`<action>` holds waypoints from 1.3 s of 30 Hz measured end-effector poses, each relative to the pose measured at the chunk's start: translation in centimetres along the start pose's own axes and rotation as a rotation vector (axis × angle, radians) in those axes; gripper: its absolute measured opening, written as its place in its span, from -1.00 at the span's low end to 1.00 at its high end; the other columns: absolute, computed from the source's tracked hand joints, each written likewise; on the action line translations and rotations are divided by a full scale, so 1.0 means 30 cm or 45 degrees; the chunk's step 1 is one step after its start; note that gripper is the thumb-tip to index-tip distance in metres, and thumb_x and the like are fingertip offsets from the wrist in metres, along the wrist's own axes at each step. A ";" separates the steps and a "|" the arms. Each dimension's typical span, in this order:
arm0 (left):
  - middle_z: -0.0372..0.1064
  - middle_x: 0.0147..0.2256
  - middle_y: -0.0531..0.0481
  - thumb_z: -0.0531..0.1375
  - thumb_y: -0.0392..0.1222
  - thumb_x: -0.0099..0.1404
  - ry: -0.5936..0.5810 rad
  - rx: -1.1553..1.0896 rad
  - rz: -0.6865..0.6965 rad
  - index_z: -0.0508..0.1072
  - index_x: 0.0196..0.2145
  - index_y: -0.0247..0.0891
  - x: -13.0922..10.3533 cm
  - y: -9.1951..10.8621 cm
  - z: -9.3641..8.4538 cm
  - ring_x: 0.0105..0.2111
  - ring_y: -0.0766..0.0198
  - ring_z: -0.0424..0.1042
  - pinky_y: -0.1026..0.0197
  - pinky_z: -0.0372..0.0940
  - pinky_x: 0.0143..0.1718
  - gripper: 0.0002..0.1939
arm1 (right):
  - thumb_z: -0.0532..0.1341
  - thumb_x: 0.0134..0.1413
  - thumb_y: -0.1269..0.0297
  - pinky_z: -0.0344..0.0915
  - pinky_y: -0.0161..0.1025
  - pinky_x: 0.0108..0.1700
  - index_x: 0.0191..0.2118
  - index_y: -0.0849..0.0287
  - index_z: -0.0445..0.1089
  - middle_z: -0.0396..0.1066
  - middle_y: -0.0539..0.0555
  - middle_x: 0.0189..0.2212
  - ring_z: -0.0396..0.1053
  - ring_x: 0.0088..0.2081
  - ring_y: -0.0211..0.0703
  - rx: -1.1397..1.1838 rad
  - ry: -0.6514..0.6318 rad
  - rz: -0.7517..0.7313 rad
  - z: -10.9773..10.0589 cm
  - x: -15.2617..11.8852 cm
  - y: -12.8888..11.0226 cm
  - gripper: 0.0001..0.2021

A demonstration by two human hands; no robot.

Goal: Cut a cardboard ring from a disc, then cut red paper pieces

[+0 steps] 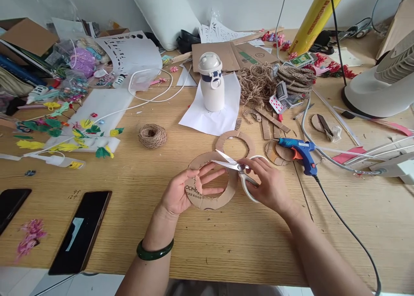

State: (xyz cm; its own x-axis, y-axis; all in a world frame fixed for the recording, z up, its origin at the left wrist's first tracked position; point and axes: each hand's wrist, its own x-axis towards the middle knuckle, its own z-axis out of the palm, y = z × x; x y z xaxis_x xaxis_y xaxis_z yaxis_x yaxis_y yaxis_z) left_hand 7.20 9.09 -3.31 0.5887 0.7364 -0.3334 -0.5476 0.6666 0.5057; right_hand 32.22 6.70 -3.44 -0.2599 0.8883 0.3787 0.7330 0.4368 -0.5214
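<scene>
One cardboard ring [232, 184], pinched by your splayed left hand [177, 192], seems mid-trim: align the scissors [239, 167] your curled right hand [272, 184] grips.

Printed brown cardboard ring [232, 184], white-handled scissors [239, 167] spread at its rim, both held toward the worktop's [129, 201] near edge.

Left of the left hand [177, 193] we find a ball of twine [158, 140] and a dark phone [80, 233], to the right of the right hand [271, 184] a blue glue gun [300, 148], and beyond both a white lidded bottle [213, 95] standing on white paper [192, 114] and a leaning yellow roll [312, 24].
</scene>
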 end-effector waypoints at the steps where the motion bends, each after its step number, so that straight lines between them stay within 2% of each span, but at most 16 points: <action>1: 0.25 0.25 -0.20 -0.01 -0.29 0.35 0.001 0.006 -0.004 0.54 -0.02 -0.35 0.000 0.003 -0.001 0.37 -0.25 -0.11 -0.47 0.11 0.17 -0.61 | 0.19 0.07 0.45 0.33 -0.18 -0.20 0.04 0.11 0.38 0.48 0.08 -0.28 0.39 -0.21 -0.07 -0.069 -0.024 -0.041 -0.011 0.003 0.009 -0.61; 6: 0.35 0.18 -0.27 0.00 -0.26 0.35 -0.030 0.016 0.000 0.52 0.02 -0.40 0.003 0.004 -0.003 0.36 -0.20 -0.05 -0.43 0.02 0.24 -0.58 | 0.17 0.09 0.45 0.32 -0.20 -0.23 0.11 0.09 0.39 0.50 0.07 -0.24 0.40 -0.18 -0.07 -0.274 -0.095 -0.149 -0.028 0.004 0.031 -0.56; 12: 0.38 0.15 -0.29 -0.01 -0.24 0.35 -0.032 0.009 0.001 0.50 0.04 -0.47 0.004 0.005 -0.018 0.29 -0.19 0.13 -0.30 -0.10 0.32 -0.56 | 0.14 0.19 0.45 0.25 -0.24 -0.33 0.19 0.05 0.36 0.48 0.04 -0.30 0.38 -0.24 -0.13 -0.418 -0.127 -0.256 -0.026 0.001 0.040 -0.54; 20: 0.42 0.10 -0.30 0.03 -0.25 0.31 -0.019 -0.009 -0.015 0.52 -0.02 -0.51 0.008 0.003 -0.037 0.21 -0.11 0.29 -0.12 -0.20 0.38 -0.58 | 0.12 0.21 0.46 0.16 -0.27 -0.39 0.23 0.05 0.32 0.48 0.03 -0.30 0.37 -0.28 -0.20 -0.430 -0.169 -0.271 -0.013 -0.011 0.047 -0.51; 25: 0.43 0.09 -0.31 0.03 -0.25 0.30 -0.009 -0.011 -0.018 0.54 -0.05 -0.50 0.008 0.007 -0.040 0.21 -0.11 0.29 -0.11 -0.21 0.38 -0.60 | 0.15 0.23 0.41 0.15 -0.28 -0.41 0.24 0.03 0.32 0.50 0.01 -0.30 0.39 -0.30 -0.22 -0.395 -0.194 -0.238 -0.014 -0.017 0.049 -0.53; 31: 0.41 0.11 -0.31 0.02 -0.25 0.30 -0.039 0.019 -0.043 0.51 0.00 -0.50 0.009 0.013 -0.048 0.25 -0.10 0.22 -0.11 -0.25 0.39 -0.57 | 0.15 0.25 0.36 0.14 -0.28 -0.44 0.24 0.07 0.31 0.52 0.01 -0.30 0.41 -0.33 -0.24 -0.343 -0.258 -0.258 -0.014 -0.027 0.060 -0.55; 39: 0.42 0.10 -0.33 0.00 -0.33 0.27 0.008 0.033 -0.068 0.51 -0.01 -0.53 0.009 0.016 -0.036 0.17 -0.10 0.35 -0.14 -0.20 0.38 -0.57 | 0.14 0.19 0.44 0.17 -0.27 -0.39 0.18 0.07 0.37 0.51 0.01 -0.28 0.40 -0.28 -0.22 -0.407 -0.143 -0.271 0.019 -0.016 0.057 -0.55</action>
State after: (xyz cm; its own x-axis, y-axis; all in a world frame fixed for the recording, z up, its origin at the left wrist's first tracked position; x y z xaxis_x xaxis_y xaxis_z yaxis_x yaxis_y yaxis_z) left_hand 6.45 9.75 -4.03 0.6127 0.7007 -0.3656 -0.5000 0.7019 0.5073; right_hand 33.23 7.10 -4.96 -0.4814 0.8003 0.3575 0.8095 0.5623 -0.1690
